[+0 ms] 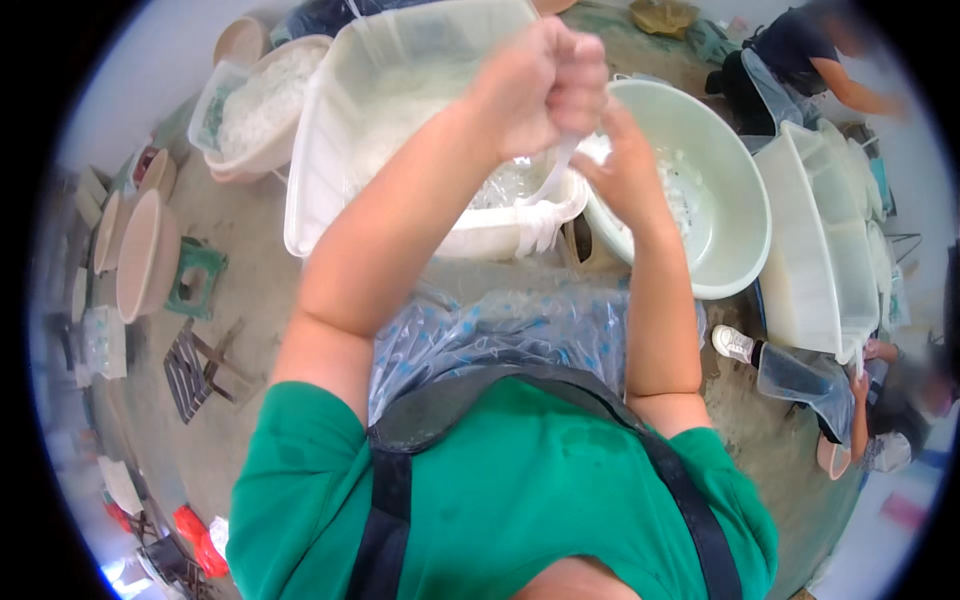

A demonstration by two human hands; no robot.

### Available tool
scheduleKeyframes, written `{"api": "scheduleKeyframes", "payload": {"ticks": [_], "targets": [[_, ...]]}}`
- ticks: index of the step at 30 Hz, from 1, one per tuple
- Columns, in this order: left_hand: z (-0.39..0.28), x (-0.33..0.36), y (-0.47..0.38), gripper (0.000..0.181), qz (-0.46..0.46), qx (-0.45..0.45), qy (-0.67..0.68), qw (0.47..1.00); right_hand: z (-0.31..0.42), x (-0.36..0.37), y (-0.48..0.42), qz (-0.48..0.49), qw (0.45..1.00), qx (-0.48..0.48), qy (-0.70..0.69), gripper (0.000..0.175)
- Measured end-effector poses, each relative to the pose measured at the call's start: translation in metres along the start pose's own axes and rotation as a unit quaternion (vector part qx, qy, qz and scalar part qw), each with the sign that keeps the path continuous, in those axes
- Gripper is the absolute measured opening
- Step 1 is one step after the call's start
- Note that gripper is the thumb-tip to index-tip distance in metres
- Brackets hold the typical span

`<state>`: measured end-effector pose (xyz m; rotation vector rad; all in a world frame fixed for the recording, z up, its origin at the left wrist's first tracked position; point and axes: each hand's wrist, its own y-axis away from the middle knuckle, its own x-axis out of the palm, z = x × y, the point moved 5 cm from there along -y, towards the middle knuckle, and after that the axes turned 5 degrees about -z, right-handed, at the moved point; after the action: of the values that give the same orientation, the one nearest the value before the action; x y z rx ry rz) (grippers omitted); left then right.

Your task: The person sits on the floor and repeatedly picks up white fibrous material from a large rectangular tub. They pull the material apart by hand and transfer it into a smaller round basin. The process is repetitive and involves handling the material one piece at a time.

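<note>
My left hand [544, 86] is closed around a whitish translucent strip [553, 176], blurred by motion, above the near right corner of a large white plastic tub [300, 172]. The strip hangs down to pale material draped over the tub's rim. Cloudy water and clear, glossy material lie in the tub. Close beside it, my right hand [622, 165] has its thumb and fingers spread around the strip; whether they touch it is not clear. White pieces lie in the round pale green basin [727, 195] to the right.
At the left are a basin heaped with translucent white material [262, 97], pink basins [148, 255], a green stool [196, 277] and a slatted folding stool [187, 371]. Another white tub [810, 240] stands at the right, near one co-worker [787, 67] above and another [892, 412] below.
</note>
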<state>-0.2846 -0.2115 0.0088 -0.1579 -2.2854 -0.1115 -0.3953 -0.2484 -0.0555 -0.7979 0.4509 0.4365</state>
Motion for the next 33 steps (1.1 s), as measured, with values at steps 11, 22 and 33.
{"api": "scheduleKeyframes", "payload": {"ticks": [11, 22, 33], "targets": [[0.047, -0.09, 0.046, 0.043, -0.243, 0.091, -0.545, 0.797, 0.029, -0.005, -0.017, -0.063, 0.997, -0.012, 0.042, 0.025], [0.087, -0.057, 0.038, 0.029, -0.05, -0.038, -0.141, 0.988, -0.005, 0.019, -0.008, -0.065, 0.782, 0.195, -0.589, 0.03], [0.019, -0.061, 0.033, 0.049, -0.207, 0.212, -0.731, 0.615, 0.033, 0.003, -0.015, 0.101, 0.992, -0.033, 0.074, 0.011]]}}
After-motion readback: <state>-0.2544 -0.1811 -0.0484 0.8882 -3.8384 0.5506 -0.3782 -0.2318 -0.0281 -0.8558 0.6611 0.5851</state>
